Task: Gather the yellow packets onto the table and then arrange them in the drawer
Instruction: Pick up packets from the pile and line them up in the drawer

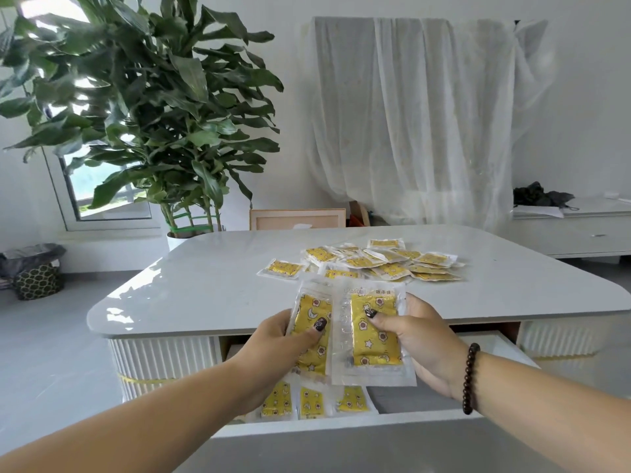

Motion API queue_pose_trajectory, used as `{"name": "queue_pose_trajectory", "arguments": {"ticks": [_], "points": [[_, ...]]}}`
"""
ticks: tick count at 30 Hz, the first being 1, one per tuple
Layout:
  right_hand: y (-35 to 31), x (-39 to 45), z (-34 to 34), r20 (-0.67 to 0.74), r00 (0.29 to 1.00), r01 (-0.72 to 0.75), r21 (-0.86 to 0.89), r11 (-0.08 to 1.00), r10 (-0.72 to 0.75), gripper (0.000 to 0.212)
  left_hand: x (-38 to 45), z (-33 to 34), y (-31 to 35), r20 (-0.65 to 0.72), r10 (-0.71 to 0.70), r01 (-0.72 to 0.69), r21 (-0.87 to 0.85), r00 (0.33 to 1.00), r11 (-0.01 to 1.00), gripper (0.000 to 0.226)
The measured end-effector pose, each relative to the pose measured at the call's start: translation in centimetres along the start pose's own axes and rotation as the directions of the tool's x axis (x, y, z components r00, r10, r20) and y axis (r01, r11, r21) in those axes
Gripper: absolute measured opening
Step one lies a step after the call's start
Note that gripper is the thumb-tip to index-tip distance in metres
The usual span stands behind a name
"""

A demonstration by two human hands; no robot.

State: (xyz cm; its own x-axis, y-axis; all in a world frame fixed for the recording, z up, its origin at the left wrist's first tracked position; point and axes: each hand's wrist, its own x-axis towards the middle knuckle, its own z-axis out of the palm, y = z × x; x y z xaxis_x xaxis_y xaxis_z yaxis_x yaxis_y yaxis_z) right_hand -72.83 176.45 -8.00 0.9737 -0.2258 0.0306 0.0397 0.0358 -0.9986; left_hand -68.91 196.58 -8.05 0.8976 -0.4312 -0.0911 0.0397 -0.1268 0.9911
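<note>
Glossy white rounded table (211, 285), centre frame; loose pile of yellow star-print clear-wrapped packets (382, 262) on top, count unclear. Open white drawer (341, 426) beneath, lower centre: three packets visible in a row. Large leafy green plant (146, 107) upper left, sheer white curtain (426, 114) upper right. Left hand (273, 349) pinching one packet (312, 332); right hand (423, 343) pinching another (374, 336), held side by side above drawer.

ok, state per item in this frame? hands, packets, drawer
left hand: grips one yellow packet, thumb on top
right hand: grips another packet, thumb on top
drawer: pulled open, three packets in a row inside
pile of packets: loose and overlapping on the table
</note>
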Motion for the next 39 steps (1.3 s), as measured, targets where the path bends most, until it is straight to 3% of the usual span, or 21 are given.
{"name": "queue_pose_trajectory", "arguments": {"ticks": [6, 15, 18, 24, 30, 34, 37, 39], "points": [[-0.2, -0.1, -0.4, 0.004, 0.999, -0.037, -0.004, 0.999, 0.037, 0.027, 0.4, 0.3, 0.0, 0.002, -0.008, 0.008, -0.025, 1.0, 1.0, 0.02], [0.2, -0.5, -0.5, 0.09, 0.989, -0.118, 0.043, 0.992, 0.113, 0.03, 0.4, 1.0, -0.2, 0.001, 0.023, -0.023, 0.101, 1.0, 0.995, 0.03], [0.7, -0.3, -0.4, 0.058, 0.994, -0.089, 0.028, 0.996, 0.088, 0.03, 0.5, 1.2, -0.4, -0.019, 0.013, -0.011, 0.104, 1.0, 0.995, 0.03], [1.2, 1.9, -2.5, -0.119, 0.991, -0.079, -0.16, 0.984, 0.061, 0.064, 1.5, 0.7, -1.6, -0.183, 0.003, 0.03, 0.178, 0.983, 0.984, 0.025], [3.6, 6.2, -6.0, -0.186, 0.946, -0.321, -0.415, 0.851, 0.266, 0.073, 3.6, -0.3, -3.2, -0.223, -0.051, 0.105, 0.24, 0.974, 0.965, 0.02], [6.0, 8.0, -6.0, -0.187, 0.902, -0.42, -0.59, 0.689, 0.389, 0.029, 5.1, -0.7, -4.5, -0.233, -0.065, 0.137, 0.312, 0.97, 0.94, 0.019], [8.5, 10.1, -5.8, -0.212, 0.881, -0.451, -0.642, 0.62, 0.422, 0.032, 5.9, -1.0, -5.4, -0.209, -0.062, 0.131, 0.339, 0.976, 0.932, 0.02], [9.9, 11.7, -5.5, -0.189, 0.872, -0.456, -0.654, 0.604, 0.452, 0.019, 6.2, -1.2, -5.9, -0.182, -0.062, 0.126, 0.36, 0.981, 0.924, 0.02]]}}
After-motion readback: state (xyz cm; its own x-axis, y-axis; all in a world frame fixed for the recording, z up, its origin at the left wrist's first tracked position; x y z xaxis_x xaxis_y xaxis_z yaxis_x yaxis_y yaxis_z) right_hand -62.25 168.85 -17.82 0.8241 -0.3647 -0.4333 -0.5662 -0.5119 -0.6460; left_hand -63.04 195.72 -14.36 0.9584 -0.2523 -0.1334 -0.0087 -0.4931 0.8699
